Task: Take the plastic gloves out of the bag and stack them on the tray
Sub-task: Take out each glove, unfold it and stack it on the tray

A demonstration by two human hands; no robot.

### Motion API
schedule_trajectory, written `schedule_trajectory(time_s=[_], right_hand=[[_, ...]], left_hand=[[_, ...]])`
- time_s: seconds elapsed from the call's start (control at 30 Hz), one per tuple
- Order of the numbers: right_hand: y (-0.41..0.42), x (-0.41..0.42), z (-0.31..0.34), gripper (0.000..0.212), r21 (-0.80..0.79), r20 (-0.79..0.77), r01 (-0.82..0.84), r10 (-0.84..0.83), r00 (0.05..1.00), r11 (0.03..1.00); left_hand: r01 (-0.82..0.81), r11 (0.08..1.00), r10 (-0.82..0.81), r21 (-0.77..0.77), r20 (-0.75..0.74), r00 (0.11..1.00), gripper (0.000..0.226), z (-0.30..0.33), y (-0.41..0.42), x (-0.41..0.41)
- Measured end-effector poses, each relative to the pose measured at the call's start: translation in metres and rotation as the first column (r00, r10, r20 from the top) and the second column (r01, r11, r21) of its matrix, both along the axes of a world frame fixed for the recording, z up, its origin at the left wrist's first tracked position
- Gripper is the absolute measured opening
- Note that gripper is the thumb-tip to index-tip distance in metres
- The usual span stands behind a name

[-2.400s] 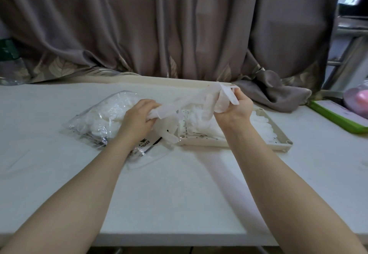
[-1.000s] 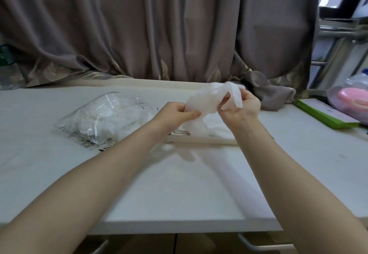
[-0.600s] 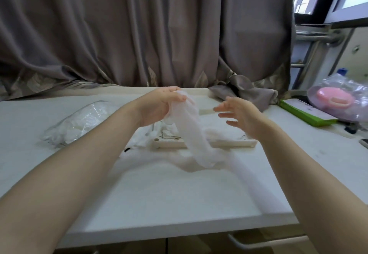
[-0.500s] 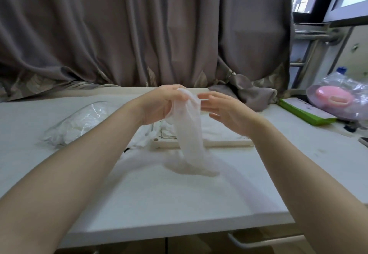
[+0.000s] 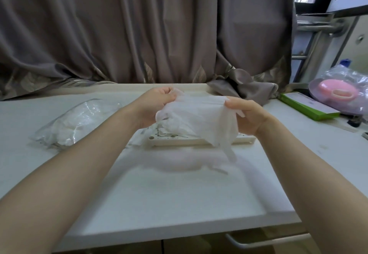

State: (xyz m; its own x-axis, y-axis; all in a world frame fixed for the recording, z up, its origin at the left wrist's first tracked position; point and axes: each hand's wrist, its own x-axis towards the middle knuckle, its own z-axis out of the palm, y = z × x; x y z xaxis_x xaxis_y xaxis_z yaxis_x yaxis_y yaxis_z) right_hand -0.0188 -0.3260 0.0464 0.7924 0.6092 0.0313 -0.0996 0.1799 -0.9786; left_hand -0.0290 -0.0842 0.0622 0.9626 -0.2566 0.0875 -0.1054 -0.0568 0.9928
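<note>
Here both hands hold one plastic glove [image 5: 196, 118] stretched between them, raised above the desk [image 5: 169, 190]. The left hand [image 5: 154, 106] pinches the glove's left top corner, its grip clenched on the film, and the right hand [image 5: 249, 116] grasps the right top corner between thumb and curled fingers. The glove hangs down crumpled, its lower tip dangling in front of the near edge of the tray [image 5: 199, 142], which lies on the desk just beyond the hands with more white gloves [image 5: 171, 129] lying in it. To the left, the clear bag [image 5: 73, 122] lies flat on the desk, white gloves showing inside. At the far right lie a green box [image 5: 306, 106] and a pink item in a plastic wrap [image 5: 342, 92].
</note>
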Motion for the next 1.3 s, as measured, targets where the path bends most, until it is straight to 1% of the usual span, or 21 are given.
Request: schedule_trajectory(time_s=[0.07, 0.1, 0.13, 0.2, 0.3, 0.37, 0.47, 0.53, 0.57, 0.6, 0.67, 0.73, 0.8, 0.87, 0.9, 0.97, 1.0, 1.07, 1.17, 1.27, 1.3], right_hand=[[-0.006, 0.002, 0.0, 0.031, 0.006, -0.103, 0.068, -0.067, 0.992, 0.998], [-0.008, 0.004, 0.001, 0.024, -0.048, -0.12, 0.124, -0.129, 0.984, 0.991], [-0.011, 0.009, 0.0, 0.02, -0.137, -0.075, 0.189, -0.201, 0.977, 0.972], [-0.017, 0.022, 0.001, 0.023, -0.32, 0.111, 0.288, -0.266, 0.957, 0.902], [-0.021, 0.04, 0.005, 0.03, -0.478, 0.305, 0.399, -0.278, 0.911, 0.783], [-0.022, 0.056, 0.007, 0.022, -0.466, 0.427, 0.518, -0.33, 0.842, 0.718], [-0.025, 0.083, 0.009, 0.016, -0.384, 0.616, 0.722, -0.423, 0.665, 0.575], [-0.025, 0.095, 0.014, 0.008, -0.254, 0.705, 0.816, -0.478, 0.523, 0.519], [-0.025, 0.097, 0.016, 0.01, -0.192, 0.741, 0.844, -0.49, 0.459, 0.5], [-0.026, 0.099, 0.017, 0.011, -0.157, 0.763, 0.85, -0.485, 0.428, 0.503], [-0.027, 0.097, 0.011, 0.008, -0.198, 0.777, 0.804, -0.411, 0.478, 0.561], [-0.027, 0.087, 0.001, 0.01, -0.357, 0.745, 0.69, -0.254, 0.617, 0.629], [-0.023, 0.076, -0.012, 0.014, -0.598, 0.636, 0.528, -0.044, 0.771, 0.603], [-0.02, 0.071, -0.022, 0.011, -0.727, 0.554, 0.439, 0.074, 0.829, 0.527], [-0.018, 0.07, -0.025, 0.012, -0.72, 0.572, 0.461, 0.068, 0.817, 0.519], [-0.017, 0.075, -0.031, 0.02, -0.644, 0.681, 0.575, 0.036, 0.732, 0.504], [-0.015, 0.079, -0.033, 0.028, -0.618, 0.734, 0.627, 0.062, 0.676, 0.474], [-0.012, 0.087, -0.037, 0.05, -0.619, 0.779, 0.677, 0.203, 0.593, 0.398], [-0.001, 0.09, -0.041, 0.058, -0.64, 0.735, 0.734, 0.461, 0.498, 0.228], [0.009, 0.092, -0.04, 0.051, -0.614, 0.595, 0.788, 0.674, 0.437, 0.031], [0.01, 0.092, -0.039, 0.046, -0.568, 0.553, 0.823, 0.736, 0.39, -0.01]], left_hand=[[-0.004, 0.996, 0.006, 0.093, -0.028, 1.0, 0.024, -0.006, -0.006, 0.006], [-0.036, 0.987, 0.039, 0.154, -0.021, 0.999, 0.024, -0.009, -0.007, 0.01], [-0.087, 0.971, 0.088, 0.222, 0.003, 0.996, 0.024, -0.013, -0.009, 0.015], [-0.2, 0.93, 0.184, 0.309, 0.081, 0.98, 0.026, -0.018, -0.014, 0.028], [-0.246, 0.929, 0.212, 0.277, 0.15, 0.966, 0.024, -0.019, -0.015, 0.045], [-0.247, 0.933, 0.205, 0.26, 0.181, 0.962, 0.02, -0.015, -0.014, 0.06], [-0.315, 0.899, 0.241, 0.303, 0.258, 0.936, 0.01, -0.005, -0.017, 0.081], [-0.358, 0.906, 0.279, 0.225, 0.318, 0.906, 0.008, 0.002, -0.023, 0.095], [-0.373, 0.91, 0.301, 0.18, 0.332, 0.894, 0.01, 0.005, -0.024, 0.099], [-0.382, 0.912, 0.314, 0.153, 0.339, 0.886, 0.013, 0.006, -0.023, 0.103], [-0.352, 0.923, 0.289, 0.153, 0.326, 0.9, 0.015, -0.001, -0.018, 0.107], [-0.273, 0.933, 0.208, 0.235, 0.267, 0.941, 0.008, -0.013, -0.01, 0.105], [-0.191, 0.894, 0.106, 0.404, 0.225, 0.969, 0.009, -0.031, 0.002, 0.103], [-0.11, 0.83, 0.006, 0.546, 0.189, 0.982, 0.018, -0.043, 0.009, 0.097], [-0.081, 0.806, -0.025, 0.586, 0.172, 0.985, 0.019, -0.046, 0.012, 0.094], [-0.035, 0.793, -0.065, 0.609, 0.141, 0.988, 0.011, -0.048, 0.015, 0.088], [-0.018, 0.793, -0.078, 0.608, 0.132, 0.988, 0.007, -0.048, 0.017, 0.085], [0.005, 0.806, -0.099, 0.592, 0.128, 0.987, 0.012, -0.047, 0.02, 0.083], [0.031, 0.832, -0.124, 0.554, 0.132, 0.983, 0.016, -0.049, 0.021, 0.082], [0.044, 0.82, -0.134, 0.57, 0.117, 0.984, 0.01, -0.052, 0.02, 0.084], [0.041, 0.81, -0.13, 0.585, 0.111, 0.985, 0.012, -0.052, 0.02, 0.085]])
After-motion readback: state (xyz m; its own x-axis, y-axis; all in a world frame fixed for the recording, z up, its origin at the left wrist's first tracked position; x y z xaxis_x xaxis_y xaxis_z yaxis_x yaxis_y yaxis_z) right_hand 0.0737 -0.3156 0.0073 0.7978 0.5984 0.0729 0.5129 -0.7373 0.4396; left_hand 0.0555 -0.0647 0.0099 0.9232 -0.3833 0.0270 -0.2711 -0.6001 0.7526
